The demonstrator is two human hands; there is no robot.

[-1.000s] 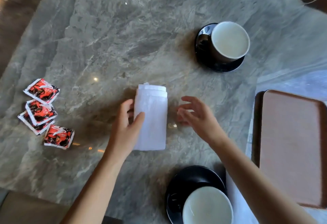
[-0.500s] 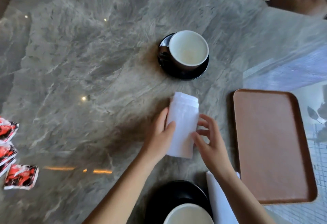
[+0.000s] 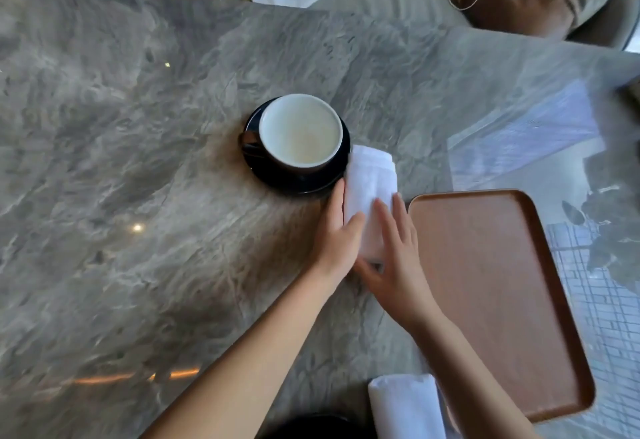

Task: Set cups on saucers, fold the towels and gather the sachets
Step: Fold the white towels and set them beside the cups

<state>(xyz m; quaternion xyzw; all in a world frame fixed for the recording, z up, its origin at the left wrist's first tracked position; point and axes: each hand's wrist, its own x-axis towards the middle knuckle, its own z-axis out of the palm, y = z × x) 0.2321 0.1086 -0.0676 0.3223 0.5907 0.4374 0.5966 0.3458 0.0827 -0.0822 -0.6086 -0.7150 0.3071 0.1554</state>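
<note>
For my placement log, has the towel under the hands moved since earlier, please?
Yes: the towel has slid toward the far saucer, now at its right edge beside the tray.

Soft daylight, glare spots on the table (image 3: 138,161) (edges blurred, bowed).

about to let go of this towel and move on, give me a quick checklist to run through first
1. Folded towel lies flat and compact on the table: ok.
2. Left hand and right hand both rest on the towel, fingers straight: ok.
3. Towel clear of the saucer: its far end sits right at the rim, touching or not: cannot tell.
4. Cup upright on its saucer: ok.
5. Second towel at the near edge looks folded, but is partly cut off: cannot tell.
6. Sachets gathered: none in view: cannot tell.
</note>
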